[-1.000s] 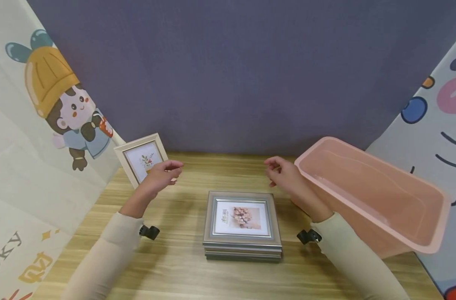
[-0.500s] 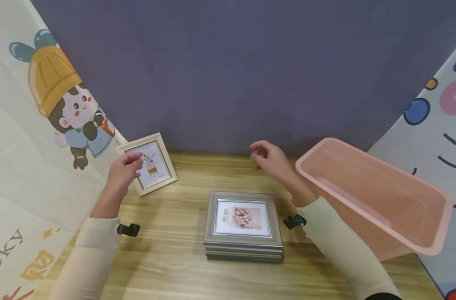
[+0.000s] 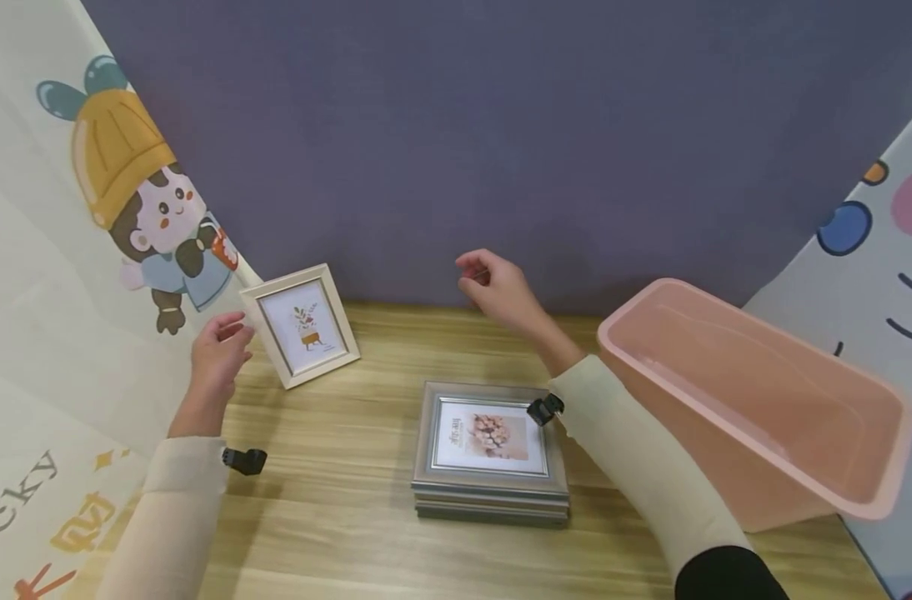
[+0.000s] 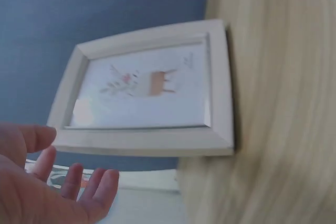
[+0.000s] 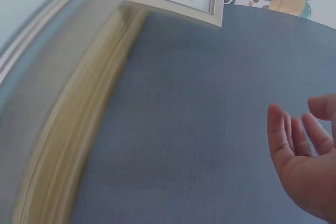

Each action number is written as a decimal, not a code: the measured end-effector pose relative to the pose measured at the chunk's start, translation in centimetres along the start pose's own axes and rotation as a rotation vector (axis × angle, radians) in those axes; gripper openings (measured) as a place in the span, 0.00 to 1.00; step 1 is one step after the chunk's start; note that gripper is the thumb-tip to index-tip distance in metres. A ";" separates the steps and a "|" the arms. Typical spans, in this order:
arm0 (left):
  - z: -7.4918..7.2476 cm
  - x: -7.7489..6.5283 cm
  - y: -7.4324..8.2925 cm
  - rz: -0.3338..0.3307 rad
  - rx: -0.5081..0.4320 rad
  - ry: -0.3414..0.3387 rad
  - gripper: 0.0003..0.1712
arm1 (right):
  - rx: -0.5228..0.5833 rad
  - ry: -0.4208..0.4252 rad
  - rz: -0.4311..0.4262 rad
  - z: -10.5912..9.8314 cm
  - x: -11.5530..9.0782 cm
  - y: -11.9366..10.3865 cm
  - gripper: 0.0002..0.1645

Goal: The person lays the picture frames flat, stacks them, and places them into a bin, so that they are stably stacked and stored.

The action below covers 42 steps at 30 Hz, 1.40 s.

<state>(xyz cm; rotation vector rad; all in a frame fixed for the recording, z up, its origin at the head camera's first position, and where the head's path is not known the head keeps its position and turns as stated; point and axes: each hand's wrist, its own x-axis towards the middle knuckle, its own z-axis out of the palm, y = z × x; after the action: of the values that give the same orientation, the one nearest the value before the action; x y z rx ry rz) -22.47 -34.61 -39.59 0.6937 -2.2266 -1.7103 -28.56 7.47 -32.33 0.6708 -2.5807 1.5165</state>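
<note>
L hand [image 3: 217, 358]: fingers loosely bent, holding nothing, just beside the L edge of a cream rectangular pic frame [image 3: 306, 327] w/ potted-plant print, which leans back on the pale wood-grain bench [image 3: 336, 467]; contact unclear. R hand [image 3: 499, 289]: fingers relaxed, grasping nothing, up in air beyond a stack of silver-grey rectangular pic frames [image 3: 489, 442], w/ a pink plastic tub [image 3: 764, 496] off to their R.

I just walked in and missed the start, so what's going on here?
A person's left hand is at the left edge of a cream picture frame standing on a wood-grain table; whether it touches is unclear, but no grip shows. The right hand is raised and holds nothing. A stack of frames lies in the middle, and a pink bin stands to its right.
</note>
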 end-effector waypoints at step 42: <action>3.0 2.0 -2.7 -0.011 -0.079 0.104 0.27 | 0.012 -0.063 0.100 17.3 7.8 -0.1 0.27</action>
<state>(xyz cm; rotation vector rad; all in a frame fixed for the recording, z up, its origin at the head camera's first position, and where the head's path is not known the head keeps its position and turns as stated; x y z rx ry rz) -25.00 -33.70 -43.20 0.7587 -2.0779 -1.7161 -32.88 -9.77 -38.90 0.6094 -2.6921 1.5649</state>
